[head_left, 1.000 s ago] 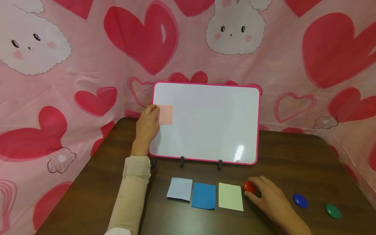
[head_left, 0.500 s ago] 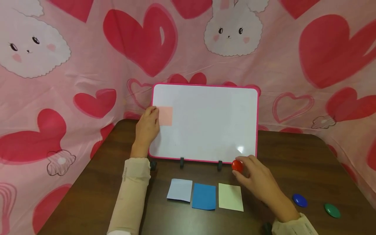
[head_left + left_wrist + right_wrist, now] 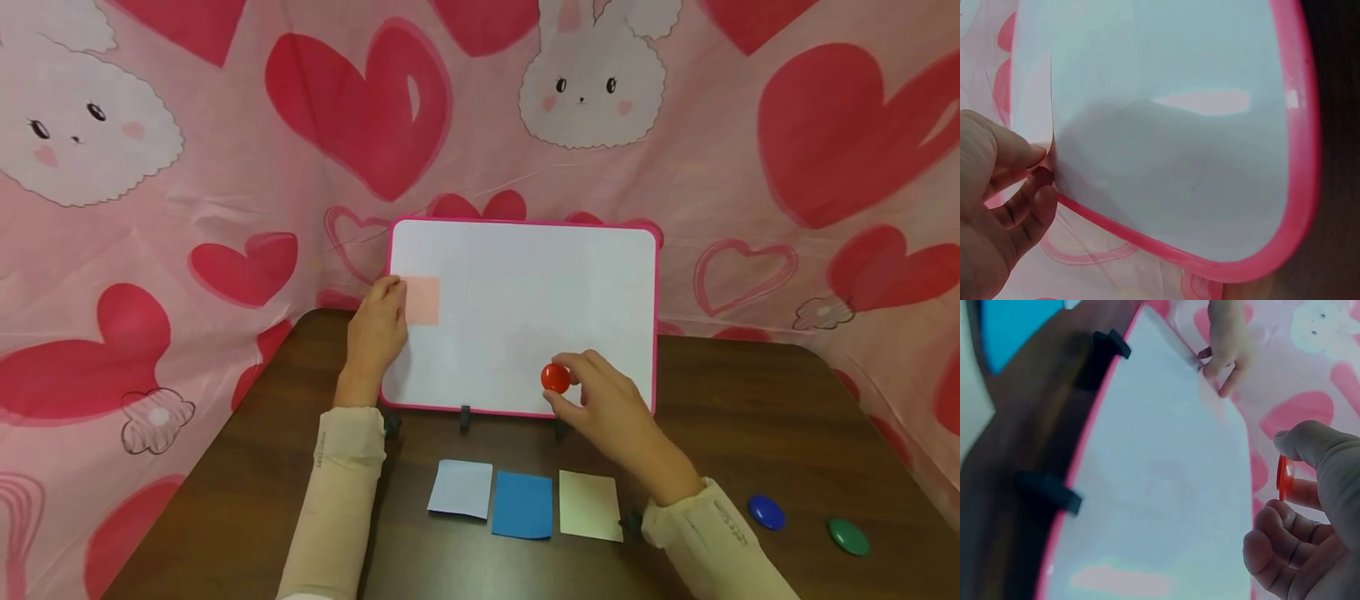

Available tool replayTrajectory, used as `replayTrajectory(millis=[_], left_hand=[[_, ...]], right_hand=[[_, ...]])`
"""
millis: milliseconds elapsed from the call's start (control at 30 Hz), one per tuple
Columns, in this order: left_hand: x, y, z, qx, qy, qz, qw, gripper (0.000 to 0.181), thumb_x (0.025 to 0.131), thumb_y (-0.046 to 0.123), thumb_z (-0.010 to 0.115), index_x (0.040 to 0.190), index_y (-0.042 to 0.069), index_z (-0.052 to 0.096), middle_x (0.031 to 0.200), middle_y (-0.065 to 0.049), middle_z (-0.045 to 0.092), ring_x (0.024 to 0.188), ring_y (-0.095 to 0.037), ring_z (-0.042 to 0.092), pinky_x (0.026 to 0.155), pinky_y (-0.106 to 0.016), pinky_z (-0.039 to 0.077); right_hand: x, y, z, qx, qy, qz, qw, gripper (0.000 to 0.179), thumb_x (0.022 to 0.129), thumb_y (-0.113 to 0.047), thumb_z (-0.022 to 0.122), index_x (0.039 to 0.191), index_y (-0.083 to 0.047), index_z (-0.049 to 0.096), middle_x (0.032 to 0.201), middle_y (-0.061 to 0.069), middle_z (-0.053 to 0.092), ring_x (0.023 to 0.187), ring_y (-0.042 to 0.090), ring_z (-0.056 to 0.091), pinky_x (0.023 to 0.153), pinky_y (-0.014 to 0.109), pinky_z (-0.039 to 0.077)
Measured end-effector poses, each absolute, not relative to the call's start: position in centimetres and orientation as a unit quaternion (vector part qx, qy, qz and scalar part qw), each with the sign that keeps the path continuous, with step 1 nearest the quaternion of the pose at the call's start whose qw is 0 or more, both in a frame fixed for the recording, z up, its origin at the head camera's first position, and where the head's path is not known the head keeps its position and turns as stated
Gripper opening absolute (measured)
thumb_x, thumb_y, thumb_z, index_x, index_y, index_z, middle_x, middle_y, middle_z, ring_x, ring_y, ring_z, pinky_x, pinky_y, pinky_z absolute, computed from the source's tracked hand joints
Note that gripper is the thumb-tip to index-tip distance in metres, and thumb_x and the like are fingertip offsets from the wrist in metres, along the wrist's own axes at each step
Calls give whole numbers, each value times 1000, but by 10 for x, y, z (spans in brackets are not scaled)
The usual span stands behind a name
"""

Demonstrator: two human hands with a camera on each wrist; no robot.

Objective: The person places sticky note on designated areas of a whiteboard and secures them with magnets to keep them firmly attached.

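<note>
At the left edge of a pink-rimmed whiteboard [image 3: 510,292], my left hand [image 3: 377,329] pinches a pale pink paper note [image 3: 423,301]. The left wrist view shows the note's pinched edge bending away from the board, between thumb and fingers. My right hand [image 3: 611,412] holds a round red magnet [image 3: 555,378] by its rim between thumb and fingers. In the head view it is in front of the board's lower right part. The right wrist view shows the red magnet [image 3: 1282,477] edge-on, apart from the board.
On the dark wooden table [image 3: 247,492] lie a pale lilac note [image 3: 461,488], a blue note [image 3: 522,505] and a pale yellow note [image 3: 589,505]. A blue magnet [image 3: 767,512] and a green magnet [image 3: 849,536] lie to the right. Black clips [image 3: 465,418] support the board's lower edge.
My right hand has lifted the red magnet off the table beside the yellow note and carried it up and left toward the board. The left hand has stayed on the pink note.
</note>
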State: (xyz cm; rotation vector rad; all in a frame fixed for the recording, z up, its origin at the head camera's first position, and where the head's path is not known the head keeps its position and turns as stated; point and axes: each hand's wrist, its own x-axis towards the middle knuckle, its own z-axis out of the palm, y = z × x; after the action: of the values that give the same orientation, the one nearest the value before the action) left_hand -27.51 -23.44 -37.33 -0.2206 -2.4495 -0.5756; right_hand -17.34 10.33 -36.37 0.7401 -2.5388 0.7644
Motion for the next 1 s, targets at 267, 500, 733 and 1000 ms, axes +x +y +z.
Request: replayTrajectory(millis=[267,500,733,1000], left_hand=[[-271,-237,-371,-77,-932,-215,281,44,93,3,57,137,0,61,140,-14,55,122,-37,56,89,-56,51],[-271,-236,-371,-77,-936,-210,272,46,93,4,56,138,0,60,142,-13,54,123,-37,57,90,-56,51],[-272,-235,-371,-83,-936,-215,266,47,92,3,56,139,0,59,143,-12,52,120,-38,58,87,-56,52],[-271,-237,-371,-86,-938,-210,262,47,93,3,57,139,-1,58,143,-13,52,117,-38,60,86,-55,53]], right_hand=[[-198,67,-347,291,-895,272,200,49,82,-21,86,123,-7,63,104,6,63,89,25,63,71,34,58],[-215,44,-337,289,-891,279,213,51,81,-19,86,124,-7,62,105,7,63,91,25,64,73,35,58],[-231,25,-328,275,-902,267,198,51,83,-22,85,125,-8,61,110,7,63,97,22,62,79,37,58],[-243,1,-322,276,-900,280,190,48,86,-25,82,126,-8,61,111,7,64,97,20,62,83,36,57]])
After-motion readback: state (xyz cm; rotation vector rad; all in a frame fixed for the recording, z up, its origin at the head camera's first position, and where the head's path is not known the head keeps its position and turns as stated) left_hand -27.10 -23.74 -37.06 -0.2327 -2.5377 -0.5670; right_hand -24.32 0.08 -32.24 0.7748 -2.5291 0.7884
